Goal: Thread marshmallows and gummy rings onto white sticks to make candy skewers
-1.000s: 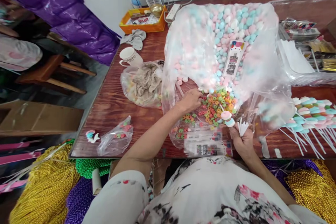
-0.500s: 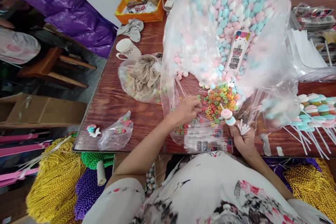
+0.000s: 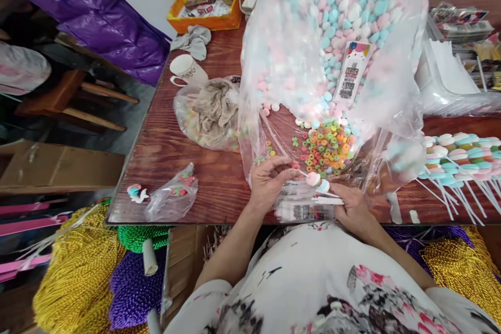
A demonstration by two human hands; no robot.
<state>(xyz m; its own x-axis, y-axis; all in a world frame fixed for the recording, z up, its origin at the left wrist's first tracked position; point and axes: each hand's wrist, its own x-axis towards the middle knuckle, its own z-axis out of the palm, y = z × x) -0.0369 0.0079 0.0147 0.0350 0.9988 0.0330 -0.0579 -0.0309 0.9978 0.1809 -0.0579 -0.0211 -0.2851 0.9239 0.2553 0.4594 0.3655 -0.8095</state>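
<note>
My left hand (image 3: 270,180) pinches a small red candy ring (image 3: 295,165) at the tip of a thin white stick. Pink, white and blue marshmallows (image 3: 318,181) are threaded on that stick. Its other end is in my right hand (image 3: 354,203), whose fingers are closed around it and several bare white sticks (image 3: 327,200). Just beyond my hands lies a pile of green, orange and yellow candy rings (image 3: 329,146) on clear plastic. Printed clear wrappers (image 3: 303,212) lie below my hands at the table edge.
A big clear bag of pastel marshmallows (image 3: 282,47) fills the back, with a printed label (image 3: 352,70) on it. Finished-looking skewers (image 3: 465,159) lie right, near a plastic tray (image 3: 450,102). A mug (image 3: 189,69), a cloth-topped bag (image 3: 215,107) and a small bag (image 3: 174,195) are left.
My left hand has come from the ring pile toward me, bringing a red ring to the stick tip. My right hand has tilted the sticks from upright to pointing left.
</note>
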